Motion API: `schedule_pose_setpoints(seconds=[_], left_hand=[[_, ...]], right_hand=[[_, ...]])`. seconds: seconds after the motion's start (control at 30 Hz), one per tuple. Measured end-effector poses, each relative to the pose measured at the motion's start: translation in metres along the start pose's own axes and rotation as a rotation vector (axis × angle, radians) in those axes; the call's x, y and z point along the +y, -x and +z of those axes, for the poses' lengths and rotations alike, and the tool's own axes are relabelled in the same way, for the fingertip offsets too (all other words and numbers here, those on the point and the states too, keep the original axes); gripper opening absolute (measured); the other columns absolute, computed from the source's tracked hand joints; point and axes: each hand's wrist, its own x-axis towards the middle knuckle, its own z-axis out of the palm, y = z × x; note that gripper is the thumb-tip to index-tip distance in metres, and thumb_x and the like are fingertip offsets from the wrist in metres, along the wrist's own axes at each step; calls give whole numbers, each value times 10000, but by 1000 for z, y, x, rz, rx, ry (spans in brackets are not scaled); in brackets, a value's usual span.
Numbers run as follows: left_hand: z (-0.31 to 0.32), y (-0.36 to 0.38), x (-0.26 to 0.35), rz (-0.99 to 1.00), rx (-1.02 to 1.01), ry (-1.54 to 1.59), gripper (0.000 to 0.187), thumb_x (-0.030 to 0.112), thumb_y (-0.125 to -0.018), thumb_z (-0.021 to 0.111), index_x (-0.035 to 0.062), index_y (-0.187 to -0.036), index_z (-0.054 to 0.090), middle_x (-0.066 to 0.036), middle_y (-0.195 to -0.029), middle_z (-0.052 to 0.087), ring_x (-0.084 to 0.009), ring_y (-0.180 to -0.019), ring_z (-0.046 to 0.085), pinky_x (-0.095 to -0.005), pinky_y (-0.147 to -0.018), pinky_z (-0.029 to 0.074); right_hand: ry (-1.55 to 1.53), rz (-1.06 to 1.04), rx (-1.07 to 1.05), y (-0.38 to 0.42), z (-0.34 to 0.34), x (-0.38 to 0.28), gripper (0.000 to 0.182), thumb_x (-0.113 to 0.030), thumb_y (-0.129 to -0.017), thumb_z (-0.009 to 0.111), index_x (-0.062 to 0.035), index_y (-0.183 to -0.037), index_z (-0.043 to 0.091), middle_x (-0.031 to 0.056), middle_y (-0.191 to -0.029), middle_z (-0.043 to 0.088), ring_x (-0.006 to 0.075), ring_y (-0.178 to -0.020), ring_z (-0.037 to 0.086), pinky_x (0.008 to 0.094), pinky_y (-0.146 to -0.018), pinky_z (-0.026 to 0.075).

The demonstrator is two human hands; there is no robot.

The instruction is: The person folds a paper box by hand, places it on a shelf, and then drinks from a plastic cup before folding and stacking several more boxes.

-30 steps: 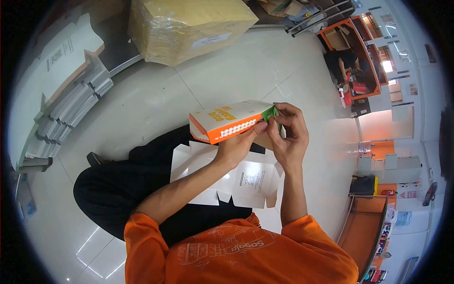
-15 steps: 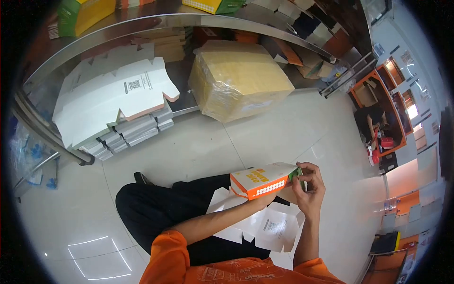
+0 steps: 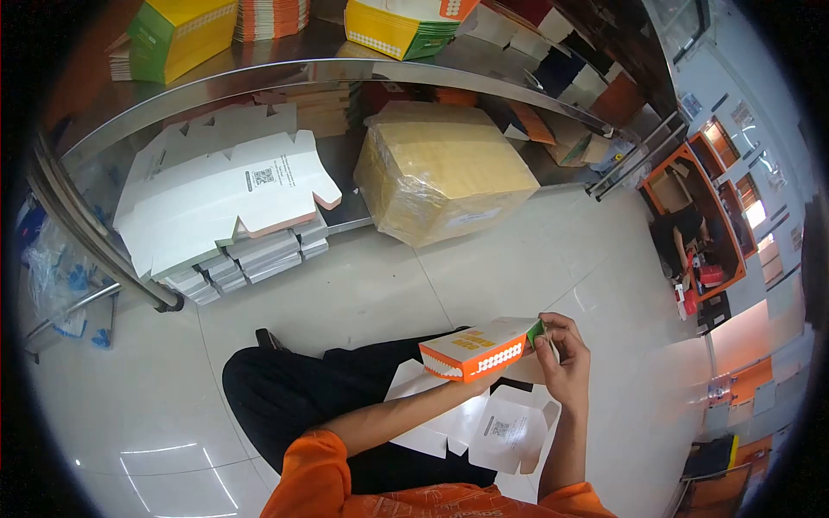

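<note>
- Carton (image 3: 477, 348), orange and white with a green end flap, sits level above my lap, held between both hands; it looks folded up into shape, with the far end not yet closed.
- My right hand (image 3: 566, 363) is at the green flap, fingers curled and pinching it. My left hand (image 3: 480, 381) is under the carton and mostly hidden by it, so I cannot tell how its fingers lie, only that it seems to bear the box from below.
- I judge the step in hand to be tucking the end flap. The next move would call for a steady hold underneath while the flap is pushed squarely into the slot, without creasing it.
- Flat blanks (image 3: 471, 423), white side up with a printed code, lie across my lap just beneath the carton.
- I cannot see inside the carton, so I cannot say whether it holds anything.
- On the floor ahead, a stack of flat blanks (image 3: 229, 194) leans under the steel table (image 3: 259, 76); beside it stands a wrapped brown parcel (image 3: 445, 168), sealed.
- On the table top stand a finished yellow and green box (image 3: 173, 34) and another (image 3: 401, 24).
</note>
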Motion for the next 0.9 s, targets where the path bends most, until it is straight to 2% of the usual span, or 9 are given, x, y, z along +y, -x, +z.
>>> schedule_pose_setpoints(seconds=[0.2,0.5,0.53,0.57,0.63,0.67,0.77,0.83,0.9], left_hand=[[-1,-4,1,13,-5,10,316,236,-1006,530,64,-1270,543,-96,-1246,572,-194,-1103,563,-337,-922,475],[-7,0,-3,32,-11,52,309,232,-1004,535,61,-1261,545,-94,-1240,571,-188,-1095,564,-329,-912,482],[-9,1,-3,31,-10,53,308,232,-1004,536,61,-1260,546,-94,-1239,571,-188,-1094,564,-328,-911,482],[-11,2,-3,33,-9,54,307,231,-1004,536,60,-1259,546,-93,-1239,571,-187,-1093,564,-327,-909,483],[-14,3,-3,35,-8,58,306,230,-1004,538,60,-1257,547,-93,-1237,571,-186,-1091,564,-326,-907,485],[-15,3,-3,39,-6,59,305,230,-1004,538,59,-1256,547,-93,-1237,571,-185,-1090,564,-325,-906,485],[-16,2,-5,41,-6,73,302,228,-1003,540,58,-1253,548,-92,-1235,571,-183,-1088,564,-322,-903,488],[-17,4,-4,43,-9,85,301,227,-1003,541,58,-1251,548,-92,-1233,571,-182,-1086,565,-321,-901,489],[-20,4,-4,48,-7,91,299,226,-1003,542,57,-1249,549,-91,-1232,571,-181,-1084,565,-319,-898,491]], right_hand=[[102,-141,66,-1,3,-6,21,9,-856,664,21,-872,655,162,-1239,579,274,-1094,602,388,-921,493],[312,5,123,11,17,-24,116,-39,-904,644,2,-989,711,146,-1192,630,255,-1051,627,357,-867,511],[367,-68,148,11,21,-22,112,-41,-921,624,5,-995,695,152,-1192,630,247,-1000,644,356,-852,520],[364,-68,148,13,23,-13,112,-41,-921,624,5,-995,695,152,-1192,630,247,-1000,644,356,-852,520],[98,8,237,14,24,2,100,-33,-921,622,19,-993,668,167,-1208,619,227,-970,653,354,-863,521],[98,5,234,13,22,7,100,-33,-921,622,19,-993,668,167,-1208,619,227,-970,653,354,-863,521],[70,-46,171,10,18,3,79,-33,-913,635,28,-962,647,179,-1214,610,216,-958,657,350,-879,521],[16,31,92,6,13,-12,60,-26,-867,689,20,-884,655,181,-1204,624,239,-1043,635,365,-919,502],[-46,27,38,4,6,-9,77,-29,-861,697,18,-898,648,172,-1206,619,238,-1057,626,366,-929,500]])
